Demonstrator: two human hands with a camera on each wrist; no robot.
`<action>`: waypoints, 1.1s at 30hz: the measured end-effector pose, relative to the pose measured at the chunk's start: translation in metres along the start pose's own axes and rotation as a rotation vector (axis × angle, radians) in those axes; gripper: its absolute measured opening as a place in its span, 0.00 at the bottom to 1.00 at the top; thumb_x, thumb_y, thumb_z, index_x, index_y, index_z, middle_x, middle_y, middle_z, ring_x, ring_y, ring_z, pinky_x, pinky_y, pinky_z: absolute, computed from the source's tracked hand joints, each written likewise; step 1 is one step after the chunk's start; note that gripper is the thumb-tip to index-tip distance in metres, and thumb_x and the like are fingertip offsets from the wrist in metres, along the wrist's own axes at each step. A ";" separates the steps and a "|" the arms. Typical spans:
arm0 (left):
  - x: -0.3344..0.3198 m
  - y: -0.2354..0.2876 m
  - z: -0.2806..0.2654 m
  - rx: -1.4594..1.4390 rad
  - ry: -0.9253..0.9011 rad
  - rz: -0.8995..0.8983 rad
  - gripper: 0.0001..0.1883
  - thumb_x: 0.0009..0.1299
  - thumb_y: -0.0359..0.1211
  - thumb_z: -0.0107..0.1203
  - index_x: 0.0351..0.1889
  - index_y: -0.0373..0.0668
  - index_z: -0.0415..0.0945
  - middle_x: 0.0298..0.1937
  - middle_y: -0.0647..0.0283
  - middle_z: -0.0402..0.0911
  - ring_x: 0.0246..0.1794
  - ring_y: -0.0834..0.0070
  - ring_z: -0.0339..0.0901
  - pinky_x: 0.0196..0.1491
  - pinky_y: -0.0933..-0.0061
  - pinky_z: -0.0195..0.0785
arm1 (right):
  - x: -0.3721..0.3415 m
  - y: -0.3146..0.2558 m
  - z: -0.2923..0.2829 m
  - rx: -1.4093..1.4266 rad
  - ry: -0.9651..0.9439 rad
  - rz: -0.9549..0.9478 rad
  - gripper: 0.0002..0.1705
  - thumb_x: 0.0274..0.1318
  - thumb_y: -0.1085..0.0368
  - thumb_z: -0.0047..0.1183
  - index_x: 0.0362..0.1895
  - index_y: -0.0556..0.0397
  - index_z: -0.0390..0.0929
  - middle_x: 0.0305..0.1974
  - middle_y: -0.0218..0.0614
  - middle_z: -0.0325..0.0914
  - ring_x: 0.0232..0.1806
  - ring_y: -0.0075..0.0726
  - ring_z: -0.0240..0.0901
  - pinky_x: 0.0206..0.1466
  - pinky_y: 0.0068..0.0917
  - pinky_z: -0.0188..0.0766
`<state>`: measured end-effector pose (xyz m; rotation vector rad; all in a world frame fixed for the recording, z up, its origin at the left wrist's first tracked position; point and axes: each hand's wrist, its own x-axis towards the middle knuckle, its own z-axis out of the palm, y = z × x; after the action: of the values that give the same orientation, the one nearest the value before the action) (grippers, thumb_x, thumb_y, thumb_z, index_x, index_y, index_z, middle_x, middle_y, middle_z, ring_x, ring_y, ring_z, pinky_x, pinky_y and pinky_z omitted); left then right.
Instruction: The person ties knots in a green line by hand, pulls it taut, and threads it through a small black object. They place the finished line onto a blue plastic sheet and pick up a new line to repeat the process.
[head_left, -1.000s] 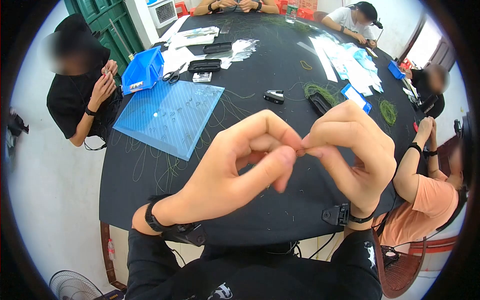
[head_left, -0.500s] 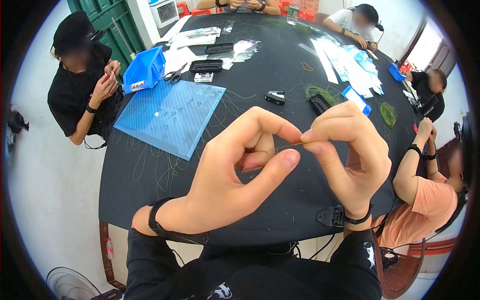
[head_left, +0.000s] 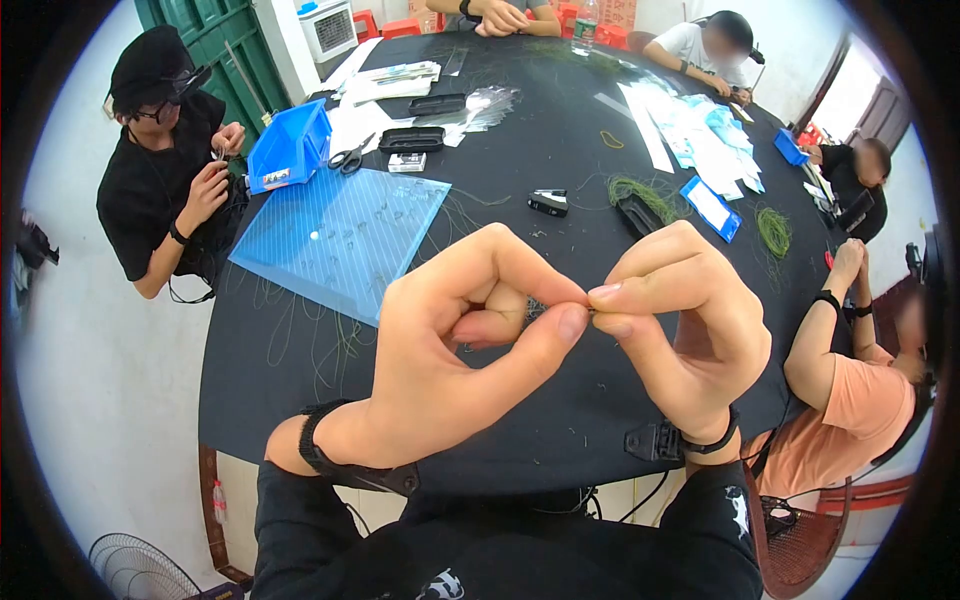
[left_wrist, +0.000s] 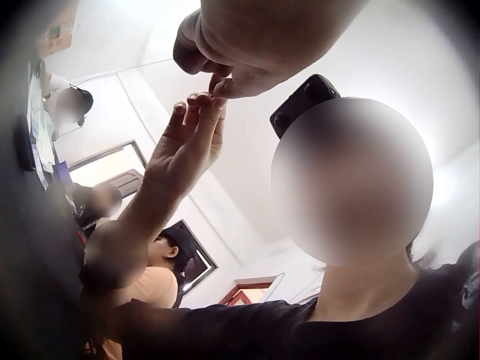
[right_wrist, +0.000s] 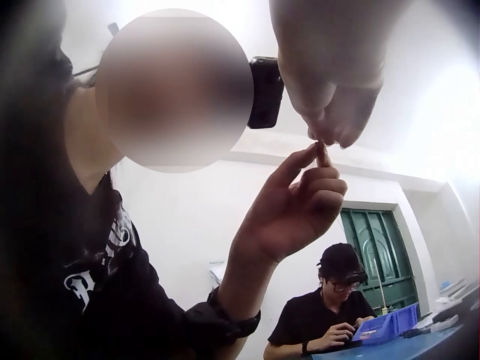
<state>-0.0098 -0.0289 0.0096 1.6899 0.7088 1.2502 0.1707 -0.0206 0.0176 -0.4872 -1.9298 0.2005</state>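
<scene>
Over the table's near middle, my left hand [head_left: 430, 370] and right hand [head_left: 700, 335] meet fingertip to fingertip. Each pinches a thin line [head_left: 591, 312] between thumb and index finger, and only a tiny dark bit of it shows. In the left wrist view the right hand [left_wrist: 184, 154] rises to the left fingertips. From the right wrist, the left hand [right_wrist: 289, 214] appears with its thumb and index tips together. Beyond my left hand lies a blue striped board [head_left: 330, 245] with several small dark pieces on it and thin strands trailing off its edges.
Behind the board stand a blue bin [head_left: 290, 145] and scissors [head_left: 347, 160]. A small black stapler-like object [head_left: 548, 202] lies mid-table. Green line coils [head_left: 774, 232], a black tray [head_left: 638, 215] and a blue-edged card [head_left: 712, 208] are to the right. Other people sit around the table.
My left thumb and index finger parted, baring a stretch of the line, then closed again at the right fingertips. Both hands shifted slightly left.
</scene>
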 end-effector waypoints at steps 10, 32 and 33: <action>-0.001 0.001 -0.001 0.044 0.026 0.037 0.06 0.60 0.25 0.56 0.33 0.35 0.72 0.17 0.80 0.59 0.19 0.95 0.52 0.26 0.90 0.47 | -0.001 -0.011 -0.001 0.139 0.006 0.210 0.05 0.45 0.78 0.54 0.30 0.63 0.75 0.28 0.41 0.73 0.27 0.27 0.68 0.24 0.16 0.64; 0.000 0.003 -0.004 0.116 0.050 0.040 0.06 0.56 0.23 0.58 0.31 0.35 0.73 0.15 0.80 0.60 0.16 0.96 0.49 0.22 0.90 0.40 | 0.005 -0.005 0.001 0.345 -0.084 0.645 0.18 0.62 0.64 0.39 0.53 0.61 0.67 0.40 0.42 0.76 0.33 0.25 0.72 0.25 0.16 0.67; 0.001 0.000 -0.003 0.112 0.054 0.060 0.06 0.56 0.23 0.58 0.31 0.35 0.73 0.15 0.80 0.60 0.16 0.96 0.49 0.22 0.90 0.40 | 0.001 0.001 0.009 0.415 -0.146 0.716 0.19 0.61 0.64 0.40 0.55 0.59 0.65 0.40 0.39 0.76 0.33 0.24 0.72 0.25 0.17 0.67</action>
<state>-0.0126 -0.0275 0.0106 1.7860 0.7783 1.3235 0.1627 -0.0185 0.0140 -0.8775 -1.7110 1.0954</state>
